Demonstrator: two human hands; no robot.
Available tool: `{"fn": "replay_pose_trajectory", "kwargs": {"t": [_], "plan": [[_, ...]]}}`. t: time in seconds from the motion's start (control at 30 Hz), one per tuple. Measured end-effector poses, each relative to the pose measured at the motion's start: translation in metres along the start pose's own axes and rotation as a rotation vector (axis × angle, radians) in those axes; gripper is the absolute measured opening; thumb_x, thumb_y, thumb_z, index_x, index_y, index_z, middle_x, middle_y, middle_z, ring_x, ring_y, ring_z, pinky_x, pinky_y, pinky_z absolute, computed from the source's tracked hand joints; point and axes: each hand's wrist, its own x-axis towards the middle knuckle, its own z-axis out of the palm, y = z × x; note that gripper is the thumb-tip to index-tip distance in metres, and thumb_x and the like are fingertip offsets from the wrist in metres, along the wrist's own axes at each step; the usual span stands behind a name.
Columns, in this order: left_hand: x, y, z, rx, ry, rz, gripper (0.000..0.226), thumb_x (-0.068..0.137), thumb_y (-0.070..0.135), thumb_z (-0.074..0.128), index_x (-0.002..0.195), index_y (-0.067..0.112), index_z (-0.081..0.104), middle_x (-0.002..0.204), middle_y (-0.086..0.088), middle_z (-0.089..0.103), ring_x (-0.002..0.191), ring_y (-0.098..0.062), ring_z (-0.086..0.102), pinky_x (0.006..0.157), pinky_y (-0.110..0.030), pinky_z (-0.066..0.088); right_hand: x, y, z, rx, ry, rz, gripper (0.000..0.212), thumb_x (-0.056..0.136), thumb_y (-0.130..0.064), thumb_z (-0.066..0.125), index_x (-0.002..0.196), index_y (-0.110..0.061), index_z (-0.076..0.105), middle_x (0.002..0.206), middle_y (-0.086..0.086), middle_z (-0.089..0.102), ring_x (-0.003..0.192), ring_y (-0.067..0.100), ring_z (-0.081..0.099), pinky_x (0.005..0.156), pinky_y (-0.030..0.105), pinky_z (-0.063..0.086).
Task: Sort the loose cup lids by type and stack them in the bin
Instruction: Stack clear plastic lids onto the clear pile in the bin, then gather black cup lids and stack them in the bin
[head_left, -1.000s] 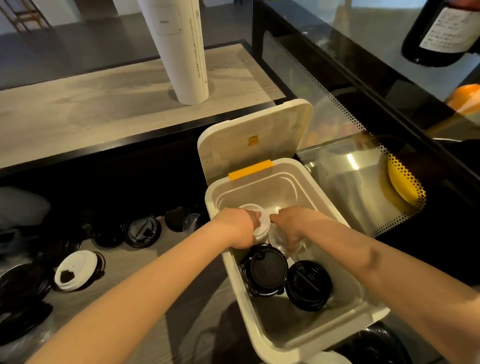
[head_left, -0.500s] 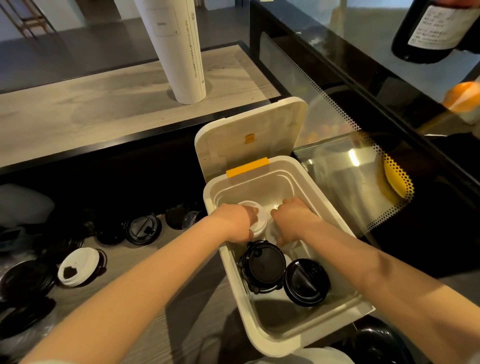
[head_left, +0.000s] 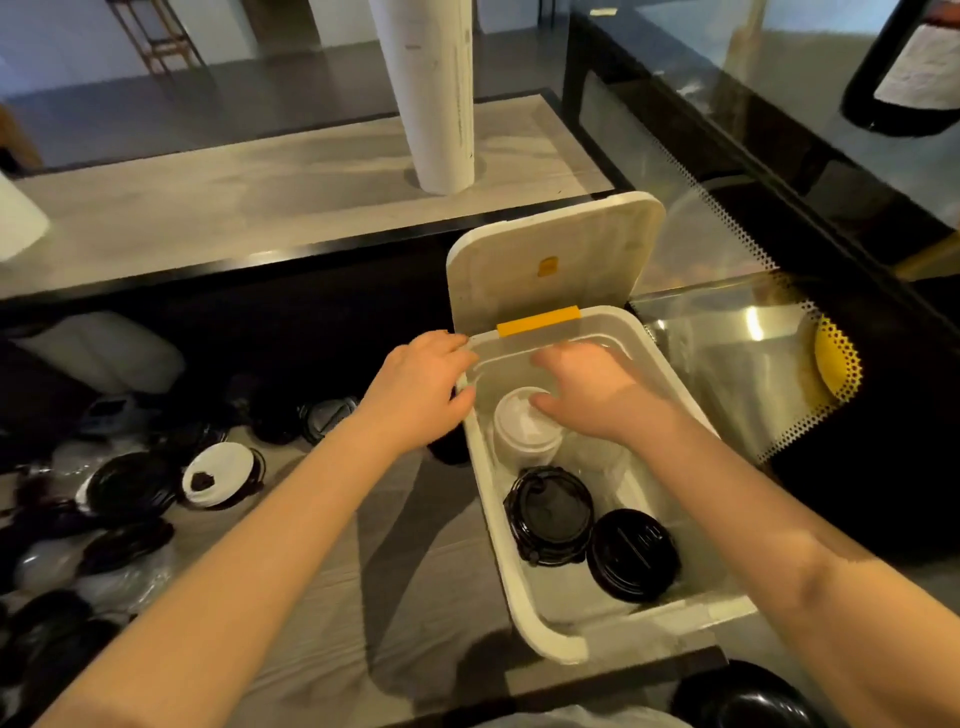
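Grey woodgrain counter (head_left: 405, 545), glossy white rectangular bin (head_left: 524, 587), round black lids (head_left: 550, 514)

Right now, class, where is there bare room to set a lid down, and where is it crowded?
Free: the counter strip between the loose lids and the bin. Crowded: the bin's middle, where the white lids and two black stacks sit, and the counter's left.
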Motion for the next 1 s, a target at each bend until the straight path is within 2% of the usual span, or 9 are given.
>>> {"fn": "replay_pose_trajectory", "kwargs": {"t": [0.13, 0.33, 0.53, 0.67, 0.77, 0.87, 1.0], "plan": [[-0.042, -0.039, -0.006, -0.043, 0.053, -0.182, 0.05, 0.094, 0.033, 0.047, 0.141, 0.017, 0.041, 0.153, -0.002, 0.03, 0.143, -0.021, 0.02, 0.114, -0.042, 0.024, 0.002, -0.051, -0.011, 0.063, 0.215, -0.114, 0.036, 0.091, -0.035, 0.05, 0.123, -0.018, 0.055, 0.118, 0.004, 0.061, 0.111, 0.026, 0.054, 0.085, 0.039, 0.049], [-0.11, -0.108, -0.001, -0.074, -0.002, -0.344, 0.059, 0.094, 0.033, 0.049, 0.146, 0.017, 0.029, 0.153, -0.001, 0.028, 0.142, -0.02, 0.02, 0.113, -0.041, 0.026, 0.026, -0.145, 0.008, 0.164, 0.213, -0.246, 0.035, 0.092, -0.032, 0.052, 0.124, -0.019, 0.056, 0.113, 0.001, 0.061, 0.108, 0.022, 0.055, 0.084, 0.038, 0.049], [-0.184, -0.193, 0.016, -0.146, -0.062, -0.54, 0.059, 0.092, 0.033, 0.052, 0.145, 0.018, 0.032, 0.155, -0.003, 0.022, 0.143, -0.022, 0.017, 0.112, -0.045, 0.028, 0.055, -0.249, 0.046, 0.205, 0.048, -0.282, 0.032, 0.092, -0.029, 0.051, 0.121, -0.019, 0.056, 0.115, 0.001, 0.059, 0.107, 0.022, 0.054, 0.08, 0.034, 0.046], [-0.236, -0.253, 0.033, -0.187, -0.045, -0.653, 0.057, 0.091, 0.032, 0.055, 0.142, 0.015, 0.038, 0.152, -0.005, 0.028, 0.139, -0.024, 0.025, 0.112, -0.04, 0.028, 0.072, -0.311, 0.084, 0.195, -0.072, -0.27, 0.04, 0.089, -0.03, 0.052, 0.127, -0.018, 0.054, 0.123, 0.004, 0.059, 0.113, 0.024, 0.054, 0.087, 0.037, 0.048], [-0.267, -0.288, 0.047, -0.211, -0.092, -0.732, 0.056, 0.092, 0.034, 0.053, 0.142, 0.015, 0.038, 0.151, -0.003, 0.029, 0.137, -0.024, 0.025, 0.111, -0.037, 0.029, 0.082, -0.348, 0.113, 0.239, -0.193, -0.237, 0.042, 0.089, -0.03, 0.055, 0.129, -0.016, 0.052, 0.128, 0.007, 0.056, 0.116, 0.027, 0.053, 0.091, 0.038, 0.048], [-0.289, -0.311, 0.057, -0.207, -0.141, -0.763, 0.054, 0.093, 0.039, 0.05, 0.141, 0.017, 0.039, 0.148, 0.0, 0.031, 0.134, -0.023, 0.027, 0.107, -0.038, 0.033, 0.089, -0.379, 0.138, 0.331, -0.291, -0.183, 0.046, 0.091, -0.033, 0.055, 0.134, -0.018, 0.048, 0.135, 0.008, 0.051, 0.122, 0.027, 0.049, 0.098, 0.037, 0.044], [-0.304, -0.328, 0.065, -0.243, -0.196, -0.742, 0.05, 0.092, 0.04, 0.049, 0.138, 0.021, 0.042, 0.141, 0.001, 0.038, 0.127, -0.022, 0.034, 0.102, -0.035, 0.036, 0.097, -0.413, 0.158, 0.526, -0.341, -0.096, 0.055, 0.092, -0.037, 0.055, 0.141, -0.02, 0.04, 0.141, 0.01, 0.042, 0.128, 0.026, 0.043, 0.102, 0.031, 0.036]]}}
